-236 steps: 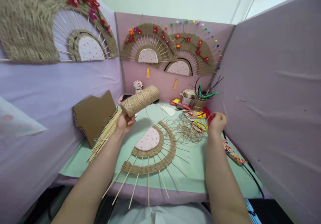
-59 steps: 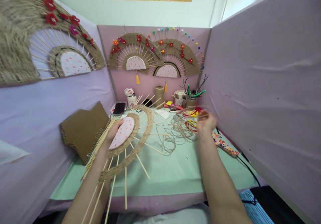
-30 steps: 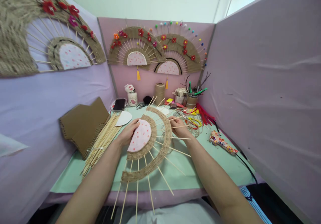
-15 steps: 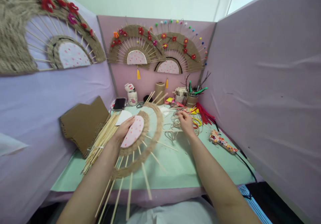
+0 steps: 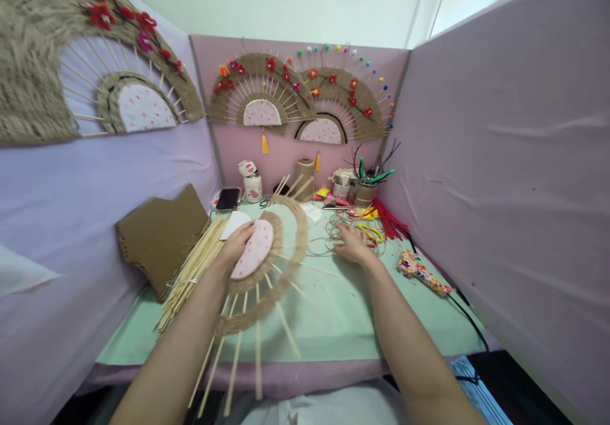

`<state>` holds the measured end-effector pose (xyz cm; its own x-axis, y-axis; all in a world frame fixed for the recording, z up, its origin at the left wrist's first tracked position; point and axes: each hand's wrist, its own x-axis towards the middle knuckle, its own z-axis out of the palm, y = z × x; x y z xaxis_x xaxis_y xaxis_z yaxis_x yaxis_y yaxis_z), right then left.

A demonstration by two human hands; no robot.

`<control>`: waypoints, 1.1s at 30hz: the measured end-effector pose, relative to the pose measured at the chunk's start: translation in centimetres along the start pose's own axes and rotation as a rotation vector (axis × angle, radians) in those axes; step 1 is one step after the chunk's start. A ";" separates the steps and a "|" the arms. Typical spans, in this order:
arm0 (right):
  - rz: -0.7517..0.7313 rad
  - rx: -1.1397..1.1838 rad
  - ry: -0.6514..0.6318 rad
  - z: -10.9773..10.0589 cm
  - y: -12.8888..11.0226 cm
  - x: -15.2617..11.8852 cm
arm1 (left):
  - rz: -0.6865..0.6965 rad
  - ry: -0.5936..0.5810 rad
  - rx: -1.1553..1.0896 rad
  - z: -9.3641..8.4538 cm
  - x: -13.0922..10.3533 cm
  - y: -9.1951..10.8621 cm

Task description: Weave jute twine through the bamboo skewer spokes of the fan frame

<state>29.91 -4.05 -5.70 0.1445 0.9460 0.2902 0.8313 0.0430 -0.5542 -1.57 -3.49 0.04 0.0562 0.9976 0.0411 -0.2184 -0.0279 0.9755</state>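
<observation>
My left hand (image 5: 237, 247) grips a half-round fan by its pink dotted centre (image 5: 255, 250), fingers on the front face. The fan's thin wooden sticks (image 5: 258, 342) spread outward, with an inner and an outer band of brown twine (image 5: 299, 237) woven round them. The fan is tilted, its lower sticks reaching past the table's front edge. Over a loose tangle of twine (image 5: 320, 246) lies my right hand (image 5: 352, 244), fingers apart and touching the strands. Yellow-handled scissors (image 5: 374, 233) lie just beyond that hand.
A bundle of sticks (image 5: 193, 272) and brown cardboard (image 5: 157, 237) lie on the left. At the back stand a twine spool (image 5: 304, 180) and a tool can (image 5: 366, 191). A patterned glue gun (image 5: 422, 271) with its cord is on the right. Finished fans (image 5: 262, 88) hang on the partitions.
My right hand has lowered onto the tangled twine and its fingers have spread from a pinch. The fan's lower sticks have swung slightly to the right; my left hand keeps its hold.
</observation>
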 end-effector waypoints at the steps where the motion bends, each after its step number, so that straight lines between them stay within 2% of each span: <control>1: -0.061 0.050 -0.053 0.1 -0.3 -0.2 | -0.010 0.014 0.074 0.3 0.1 -0.5; 5: -0.220 0.362 -0.195 -0.4 -1.6 -0.7 | -0.071 -0.054 0.217 1.0 0.0 -1.9; 7: -0.245 0.590 -0.215 -0.7 -2.5 -0.9 | -0.075 -0.070 0.240 1.1 -0.2 -2.1; 10: -0.204 0.880 -0.209 -0.8 -4.2 -1.4 | -0.054 -0.102 0.241 1.2 -0.4 -2.0; 13: -0.168 1.070 -0.350 -0.6 -5.5 -1.9 | -0.047 -0.118 0.217 1.3 -0.5 -1.8; 16: -0.098 1.128 -0.460 -0.5 -5.9 -2.2 | -0.072 -0.127 0.188 1.3 -0.6 -1.7; 25: 0.015 1.222 -0.405 -1.6 -3.0 -1.2 | -0.071 -0.148 0.148 1.5 -0.8 -1.6; 33: -0.063 1.067 -0.152 -0.7 -3.5 -0.7 | -0.067 -0.160 0.176 1.2 -0.5 -2.3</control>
<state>27.28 -5.09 -3.41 -0.0114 0.9590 0.2833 -0.0726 0.2817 -0.9567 0.10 -4.01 -1.91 0.2217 0.9751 -0.0052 -0.0368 0.0137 0.9992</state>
